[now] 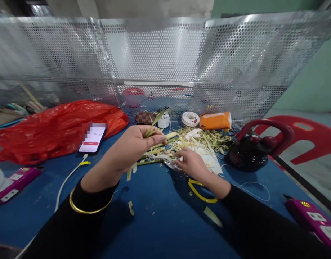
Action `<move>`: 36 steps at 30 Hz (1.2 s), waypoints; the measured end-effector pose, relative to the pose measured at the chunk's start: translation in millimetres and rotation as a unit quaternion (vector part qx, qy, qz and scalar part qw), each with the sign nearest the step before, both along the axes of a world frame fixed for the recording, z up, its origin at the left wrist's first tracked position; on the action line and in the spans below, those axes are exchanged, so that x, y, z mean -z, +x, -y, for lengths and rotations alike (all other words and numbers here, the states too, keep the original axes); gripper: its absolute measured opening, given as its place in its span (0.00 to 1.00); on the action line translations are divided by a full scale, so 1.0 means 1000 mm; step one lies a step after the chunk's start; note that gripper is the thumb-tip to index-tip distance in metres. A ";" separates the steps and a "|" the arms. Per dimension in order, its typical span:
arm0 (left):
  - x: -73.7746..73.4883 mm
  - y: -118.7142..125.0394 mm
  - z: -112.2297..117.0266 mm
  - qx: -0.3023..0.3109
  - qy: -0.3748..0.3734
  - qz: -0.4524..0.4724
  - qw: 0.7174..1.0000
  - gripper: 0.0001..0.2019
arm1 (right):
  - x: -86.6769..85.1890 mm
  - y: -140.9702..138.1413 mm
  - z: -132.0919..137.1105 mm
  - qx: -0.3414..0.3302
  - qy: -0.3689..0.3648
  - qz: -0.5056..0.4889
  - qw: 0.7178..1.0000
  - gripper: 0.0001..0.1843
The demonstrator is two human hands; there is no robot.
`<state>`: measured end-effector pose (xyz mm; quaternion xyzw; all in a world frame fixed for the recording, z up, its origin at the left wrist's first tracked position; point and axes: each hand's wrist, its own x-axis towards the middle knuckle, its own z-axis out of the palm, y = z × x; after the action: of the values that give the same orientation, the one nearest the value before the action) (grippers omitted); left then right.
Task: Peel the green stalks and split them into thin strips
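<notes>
My left hand (137, 145) is closed in a pinch on a green leaf strip (157, 118), whose tip sticks up above the fingers. Under and beyond it lie several pale green plant stalks (152, 155) on the blue table (160, 208). My right hand (191, 162) is low over the stalks' right end, its fingers bent close to a tangle of white threads (162, 157). Something shiny shows under those fingers, too small to name. A heap of shredded plant bits (208, 138) spreads behind the right hand, partly on white paper (212, 162).
To the left are a red plastic bag (52, 126), a lit phone (92, 140) and its white cable (63, 183). A dark kettle (246, 154), an orange packet (215, 121) and a white spool (190, 118) stand right. A yellow loop (200, 194) lies by my right wrist; perforated metal (160, 46) rises behind.
</notes>
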<state>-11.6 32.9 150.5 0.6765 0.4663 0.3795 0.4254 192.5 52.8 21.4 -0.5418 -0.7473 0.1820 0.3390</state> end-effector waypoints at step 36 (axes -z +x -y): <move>0.022 0.027 0.013 0.162 -0.038 -0.037 0.985 0.11 | -0.069 0.016 0.077 -0.085 -0.021 -0.186 0.979 0.10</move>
<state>15.7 20.4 128.2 0.7402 0.3799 0.2620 0.4891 208.4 -24.2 90.1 -0.4398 -0.7106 0.3236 0.4437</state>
